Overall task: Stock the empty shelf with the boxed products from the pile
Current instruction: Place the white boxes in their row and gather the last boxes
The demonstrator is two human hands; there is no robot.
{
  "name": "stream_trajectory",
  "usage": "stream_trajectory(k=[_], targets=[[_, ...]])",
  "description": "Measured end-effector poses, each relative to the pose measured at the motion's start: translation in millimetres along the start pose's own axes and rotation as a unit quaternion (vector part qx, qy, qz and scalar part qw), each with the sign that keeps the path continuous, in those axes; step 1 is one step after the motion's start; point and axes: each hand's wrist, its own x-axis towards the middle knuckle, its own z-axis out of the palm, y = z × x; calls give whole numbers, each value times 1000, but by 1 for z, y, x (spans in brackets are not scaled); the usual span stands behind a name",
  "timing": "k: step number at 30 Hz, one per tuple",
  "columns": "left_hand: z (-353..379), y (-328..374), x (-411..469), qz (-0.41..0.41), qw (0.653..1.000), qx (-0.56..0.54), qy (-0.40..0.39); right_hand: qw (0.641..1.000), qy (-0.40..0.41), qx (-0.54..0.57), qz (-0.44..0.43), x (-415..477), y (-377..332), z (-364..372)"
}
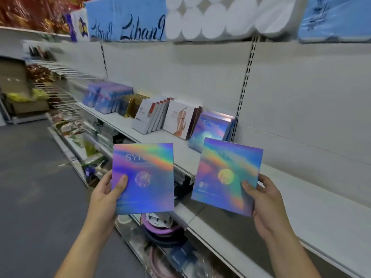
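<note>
In the head view I have the left hand [104, 191] gripping the left box [144, 177] by its left edge, thumb curled over the holographic front and fingers hidden behind. The right hand [265, 199] grips the right box [226, 175] the same way, at its lower right edge. Both boxes face me, roughly upright and apart from each other.

The shelf [301, 207] runs white and open past the right hand, off to the right. Ahead, between the hands, a stack of matching boxes [210, 129] leans by the slotted upright [244, 85], with white boxes [152, 117] further left.

A white back panel [301, 97] rises behind. Toilet rolls [210, 19] sit on the top shelf, and grey floor [30, 177] lies left of the left hand.
</note>
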Motion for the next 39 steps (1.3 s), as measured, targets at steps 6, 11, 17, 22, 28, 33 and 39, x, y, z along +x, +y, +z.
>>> stream_trajectory(k=[6,11,17,22,28,33,39], targets=[[-27,-10,56,-17,1000,-13,-22,1000,28,-7,-2,26,18,53],[-11,-19,101,-54,997,-28,-38,999,46,-5,-26,63,26,75],[28,-27,168,-53,994,-15,-98,996,73,18,-41,123,44,97],[57,-27,220,-53,987,5,-154,993,107,6,-46,166,56,112],[82,-41,273,-61,981,2,-185,982,173,-40,-65,199,64,124],[90,-53,314,-66,969,-8,-239,935,303,-153,-98,210,74,134],[89,-64,355,-87,948,-30,-305,892,378,-231,-92,210,73,154]])
